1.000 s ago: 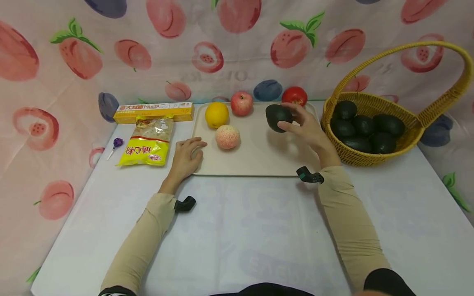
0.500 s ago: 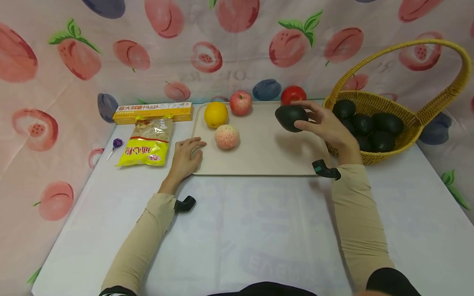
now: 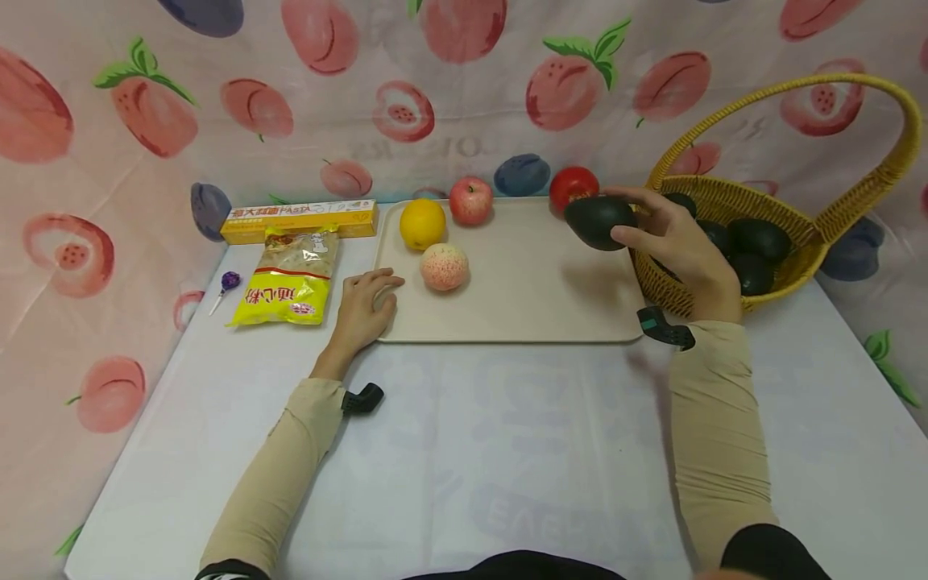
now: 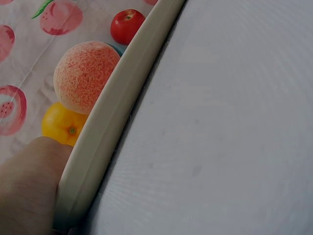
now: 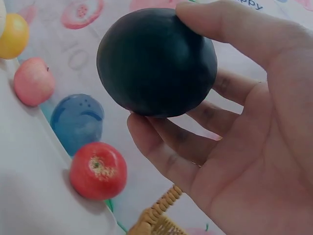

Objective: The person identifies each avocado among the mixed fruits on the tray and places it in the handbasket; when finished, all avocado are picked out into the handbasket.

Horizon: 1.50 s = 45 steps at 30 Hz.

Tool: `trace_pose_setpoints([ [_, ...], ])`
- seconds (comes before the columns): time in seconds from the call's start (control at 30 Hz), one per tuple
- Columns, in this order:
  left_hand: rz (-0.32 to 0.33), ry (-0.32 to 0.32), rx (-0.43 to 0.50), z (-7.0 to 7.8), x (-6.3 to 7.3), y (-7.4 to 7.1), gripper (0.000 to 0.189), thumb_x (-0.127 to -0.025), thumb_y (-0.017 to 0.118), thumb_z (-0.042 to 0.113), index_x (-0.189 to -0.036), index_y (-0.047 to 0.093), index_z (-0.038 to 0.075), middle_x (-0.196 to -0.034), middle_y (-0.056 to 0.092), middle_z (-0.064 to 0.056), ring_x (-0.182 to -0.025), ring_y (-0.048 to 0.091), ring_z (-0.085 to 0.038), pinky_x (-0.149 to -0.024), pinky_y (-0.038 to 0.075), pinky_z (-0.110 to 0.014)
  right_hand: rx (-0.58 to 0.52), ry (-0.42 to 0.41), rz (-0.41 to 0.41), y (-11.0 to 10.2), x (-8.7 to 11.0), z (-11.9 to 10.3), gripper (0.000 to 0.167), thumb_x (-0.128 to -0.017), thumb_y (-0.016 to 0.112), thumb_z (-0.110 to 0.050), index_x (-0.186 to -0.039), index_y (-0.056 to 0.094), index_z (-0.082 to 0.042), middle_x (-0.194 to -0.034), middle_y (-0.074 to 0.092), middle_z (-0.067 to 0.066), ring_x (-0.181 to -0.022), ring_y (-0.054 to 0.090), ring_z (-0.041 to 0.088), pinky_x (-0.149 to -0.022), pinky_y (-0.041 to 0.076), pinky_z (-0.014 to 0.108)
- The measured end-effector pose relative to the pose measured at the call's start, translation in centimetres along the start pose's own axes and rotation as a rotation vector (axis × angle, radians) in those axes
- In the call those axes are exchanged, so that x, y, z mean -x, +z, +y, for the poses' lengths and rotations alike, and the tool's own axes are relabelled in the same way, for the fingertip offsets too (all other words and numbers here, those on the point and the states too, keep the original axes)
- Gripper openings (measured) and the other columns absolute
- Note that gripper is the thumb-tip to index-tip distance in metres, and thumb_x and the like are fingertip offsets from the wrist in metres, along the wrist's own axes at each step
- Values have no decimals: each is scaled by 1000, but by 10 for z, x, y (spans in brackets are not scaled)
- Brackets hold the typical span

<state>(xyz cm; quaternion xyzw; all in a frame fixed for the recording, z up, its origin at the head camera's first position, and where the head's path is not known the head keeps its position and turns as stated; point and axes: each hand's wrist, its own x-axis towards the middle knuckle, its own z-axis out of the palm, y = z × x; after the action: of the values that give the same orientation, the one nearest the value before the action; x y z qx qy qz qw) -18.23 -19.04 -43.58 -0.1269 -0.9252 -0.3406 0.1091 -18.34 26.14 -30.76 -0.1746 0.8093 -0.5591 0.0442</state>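
A dark green avocado [image 3: 600, 222] is held between the thumb and fingers of my right hand [image 3: 677, 246], above the right end of the beige tray [image 3: 507, 310] and beside the wicker basket [image 3: 663, 290]. The right wrist view shows the avocado [image 5: 156, 63] up close, gripped at its side. My left hand [image 3: 362, 306] rests on the tray's left edge with relaxed fingers, nearest to a speckled peach [image 3: 445, 267]. An orange [image 3: 423, 225], an apple [image 3: 471, 200] and a tomato [image 3: 573, 188] lie along the tray's back. More avocados [image 3: 757, 240] fill the basket, partly hidden by the right hand.
Left of the tray are a yellow pasta box [image 3: 299, 220], a bag of pasta [image 3: 290, 278] and a purple lollipop [image 3: 229, 280]. The basket's tall arched handle [image 3: 812, 80] rises at the right. A fruit-printed cloth [image 3: 449, 153] hangs behind the white table [image 3: 507, 451].
My right hand has carried the avocado rightward across the tray towards the basket, and now covers part of the basket. The left hand has stayed in place.
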Motion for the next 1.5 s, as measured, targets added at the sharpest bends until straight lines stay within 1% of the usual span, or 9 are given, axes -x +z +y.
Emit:
trace_pose_setpoints([
  [0.1, 1, -1, 3, 0, 0, 0, 27, -89, 56, 12, -114, 66, 14, -135, 54, -9, -125, 37, -32, -101, 28, -49, -67, -36, -2, -4, 3, 0, 52, -91, 57, -6, -141, 43, -15, -131, 52, 6, -108, 59, 11, -89, 45, 14],
  [0.17, 3, -1, 4, 0, 0, 0, 27, -89, 57, 12, -114, 66, 14, -135, 54, -9, -124, 37, -33, -101, 28, -49, -93, -60, 2, -7, 5, 0, 52, -91, 57, -4, -140, 43, -14, -130, 52, 5, -109, 58, 10, -88, 45, 13],
  [0.23, 4, -3, 7, 1, 0, 0, 27, -89, 57, 12, -114, 66, 14, -135, 54, -9, -124, 37, -33, -101, 28, -50, -147, -78, 8, -10, 8, 0, 53, -90, 56, -1, -140, 43, -12, -132, 50, 6, -111, 56, 12, -88, 46, 13],
  [0.43, -2, -9, 9, 3, 0, -1, 27, -89, 56, 12, -114, 66, 14, -136, 54, -9, -124, 36, -33, -101, 28, -50, -178, -133, 58, -18, 13, -1, 54, -89, 56, 3, -140, 43, -9, -137, 46, 6, -118, 50, 12, -90, 44, 12],
  [0.6, -2, -10, 5, 3, -1, -2, 27, -89, 56, 12, -114, 66, 14, -136, 53, -9, -124, 36, -33, -101, 28, -50, -215, -180, 85, -22, 14, -2, 53, -88, 55, 7, -138, 44, -5, -135, 47, 7, -120, 47, 16, -92, 42, 12],
  [0.87, -5, -13, 8, 3, -1, -2, 27, -89, 56, 12, -114, 66, 14, -136, 54, -9, -125, 36, -33, -102, 28, -50, -262, -224, 132, -30, 20, 0, 53, -87, 54, 9, -137, 44, -2, -133, 49, 7, -114, 50, 17, -89, 45, 14],
  [1.03, -8, -20, 8, 3, -1, -2, 27, -89, 56, 13, -114, 66, 14, -136, 54, -8, -124, 36, -32, -101, 28, -50, -298, -227, 164, -35, 25, 3, 54, -86, 53, 11, -138, 43, 0, -128, 53, 8, -112, 53, 17, -89, 46, 15],
  [1.33, 0, -10, 7, 0, 0, -1, 26, -89, 56, 12, -114, 66, 13, -135, 54, -9, -124, 37, -32, -101, 28, -49, -338, -272, 194, -40, 28, 6, 54, -86, 52, 12, -138, 43, 2, -136, 47, 12, -114, 53, 20, -91, 46, 16],
  [1.5, 8, 1, 1, -3, -1, 0, 27, -89, 56, 13, -114, 66, 14, -135, 55, -8, -123, 38, -32, -100, 29, -50, -390, -272, 218, -46, 34, 10, 54, -87, 49, 11, -139, 41, 2, -134, 46, 12, -112, 54, 20, -91, 47, 19],
])
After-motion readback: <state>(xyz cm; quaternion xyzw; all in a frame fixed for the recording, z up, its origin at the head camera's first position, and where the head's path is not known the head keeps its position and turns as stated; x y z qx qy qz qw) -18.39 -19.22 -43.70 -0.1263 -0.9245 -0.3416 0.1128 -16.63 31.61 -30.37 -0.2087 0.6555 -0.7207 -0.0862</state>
